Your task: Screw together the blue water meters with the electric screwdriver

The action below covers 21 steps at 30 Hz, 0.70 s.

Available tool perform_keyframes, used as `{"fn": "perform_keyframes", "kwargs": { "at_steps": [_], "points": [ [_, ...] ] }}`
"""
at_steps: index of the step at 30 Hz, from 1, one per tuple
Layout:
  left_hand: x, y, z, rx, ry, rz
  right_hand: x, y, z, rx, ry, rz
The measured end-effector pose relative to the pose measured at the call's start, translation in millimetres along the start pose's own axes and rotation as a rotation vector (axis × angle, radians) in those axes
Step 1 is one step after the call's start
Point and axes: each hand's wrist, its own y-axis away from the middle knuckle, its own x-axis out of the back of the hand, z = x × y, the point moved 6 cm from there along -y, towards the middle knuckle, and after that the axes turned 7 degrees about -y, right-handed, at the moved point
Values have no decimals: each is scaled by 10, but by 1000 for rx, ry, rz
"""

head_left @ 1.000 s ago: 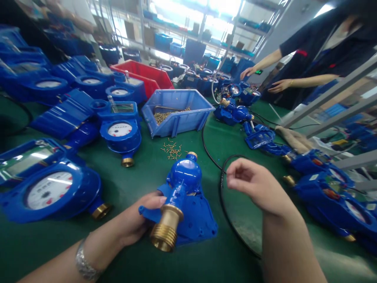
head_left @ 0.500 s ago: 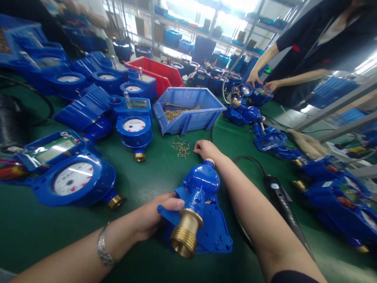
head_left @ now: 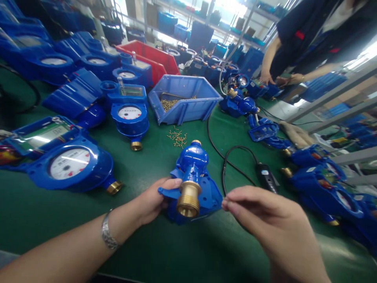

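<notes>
My left hand [head_left: 156,198] grips the left side of a blue water meter [head_left: 193,161] with a threaded brass end [head_left: 188,204] facing me. Its thumb lies on top, and the other fingers are hidden beneath the blue housing. Just right of the meter's housing, my right hand [head_left: 265,216] is closed in a pinch, thumb against fingertips. Whatever sits between those fingertips is too small to make out. A loose pile of small brass screws [head_left: 177,137] lies on the green table [head_left: 141,247] beyond the meter.
A blue bin [head_left: 188,106] with more screws stands behind the pile, beside a red bin [head_left: 153,59]. Several water meters [head_left: 129,114] crowd the left. On the right lie a black corded screwdriver [head_left: 265,177] and more meters. A co-worker's hands [head_left: 268,76] handle parts at the back right.
My right hand has come back from beside the screw pile to the meter's right side, fingers pinched. My left hand still holds the meter, and the view has shifted slightly.
</notes>
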Motion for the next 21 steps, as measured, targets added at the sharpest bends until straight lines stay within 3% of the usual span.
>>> {"fn": "perform_keyframes", "kwargs": {
  "at_steps": [6, 9, 13, 21],
  "points": [
    [6, -7, -4, -5, 5, 0, -488, 301, -102, 212, 195, 17],
    [0, -10, 2, -8, 4, 11, -644, 361, -82, 346, 302, 109],
    [-19, -7, 10, 1, -3, -1, -716, 428, -50, 433, 440, 222],
    [-31, -7, 20, -4, 2, 3, -739, 423, -61, 482, 536, 224]
  ]
}}
